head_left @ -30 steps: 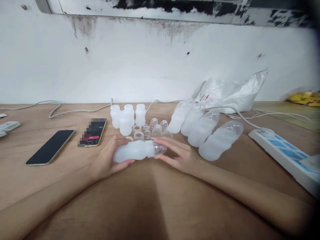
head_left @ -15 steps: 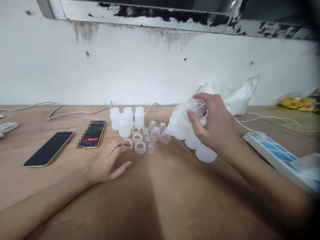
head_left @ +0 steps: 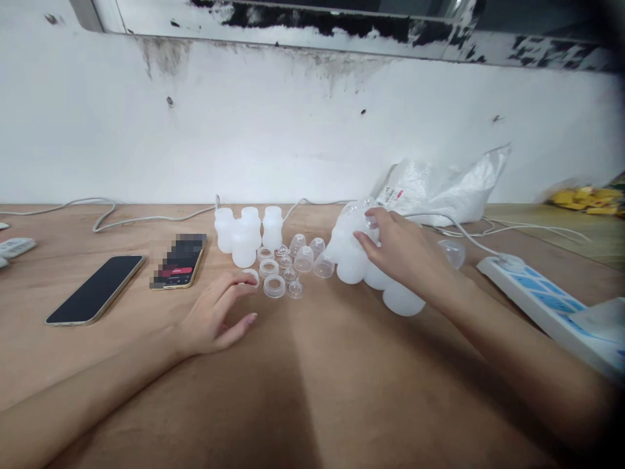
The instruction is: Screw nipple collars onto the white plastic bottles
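Note:
My left hand (head_left: 221,314) rests on the table with its fingers spread. Its fingertips lie against a translucent screw ring (head_left: 251,279), and more rings (head_left: 274,286) sit beside it. My right hand (head_left: 398,251) is over a heap of white translucent bottles (head_left: 352,259) lying on their sides. Thumb and fingers are apart around clear plastic pieces (head_left: 364,207) on top of the heap; no firm grip shows. Between the hands stand small clear nipple-shaped pieces (head_left: 294,289) and clear domed caps (head_left: 303,259). Several white bottles (head_left: 244,244) stand upright behind the rings.
Two phones (head_left: 95,291) (head_left: 180,260) lie at the left. A white plastic bag (head_left: 454,192) leans on the wall. Right of my right hand are another clear cap (head_left: 452,253), a cable and a power strip (head_left: 541,293). Yellow packets (head_left: 586,197) lie at the far right.
My right hand has moved left and down onto the heap; the clear piece it held up before no longer shows raised. A clear cap beyond my wrist has come into view. My left hand stays put.

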`<state>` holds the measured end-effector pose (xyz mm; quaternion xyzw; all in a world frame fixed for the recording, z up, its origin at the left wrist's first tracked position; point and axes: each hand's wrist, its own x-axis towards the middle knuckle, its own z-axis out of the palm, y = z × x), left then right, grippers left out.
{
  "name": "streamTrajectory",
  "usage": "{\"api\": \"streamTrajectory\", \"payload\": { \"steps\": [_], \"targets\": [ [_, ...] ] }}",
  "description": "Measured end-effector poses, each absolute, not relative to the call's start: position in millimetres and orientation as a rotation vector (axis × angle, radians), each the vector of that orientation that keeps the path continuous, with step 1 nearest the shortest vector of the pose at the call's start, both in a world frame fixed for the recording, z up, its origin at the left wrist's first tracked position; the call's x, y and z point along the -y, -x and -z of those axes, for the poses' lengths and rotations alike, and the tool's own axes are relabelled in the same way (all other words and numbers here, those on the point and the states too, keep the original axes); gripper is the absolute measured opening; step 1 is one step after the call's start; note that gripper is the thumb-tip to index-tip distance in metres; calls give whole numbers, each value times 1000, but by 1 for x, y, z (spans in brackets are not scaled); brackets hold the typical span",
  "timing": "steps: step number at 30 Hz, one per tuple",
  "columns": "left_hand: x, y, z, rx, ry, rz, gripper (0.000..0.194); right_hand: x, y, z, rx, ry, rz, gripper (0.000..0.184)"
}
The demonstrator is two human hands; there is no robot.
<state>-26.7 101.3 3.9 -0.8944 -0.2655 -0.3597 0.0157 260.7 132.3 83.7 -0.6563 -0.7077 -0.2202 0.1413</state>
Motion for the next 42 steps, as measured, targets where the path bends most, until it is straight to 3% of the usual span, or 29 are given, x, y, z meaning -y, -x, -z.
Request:
{"api": "streamTrajectory", "payload": {
  "steps": [14,26,31,33,36,42],
  "targets": [
    [-102,27,-2,850,2778,1109,30,-137,-264,-81,2035,1841,653,33],
    [-102,27,-2,848,2782,1065,28,-122,-255,-83,1999,1692,882,32],
    [-98,28,-8,749,2859,878,26,-101,-233,-57,2410,936,509,24],
    [-95,29,-12,695,2967,708,33,-95,-225,-40,2599,694,317,35],
    [-93,30,-15,668,3088,459,46,-90,-217,-18,2820,603,81,57],
    [-95,30,-15,779,3180,233,39,-96,-218,-3,2894,604,-296,49]
  ]
}}
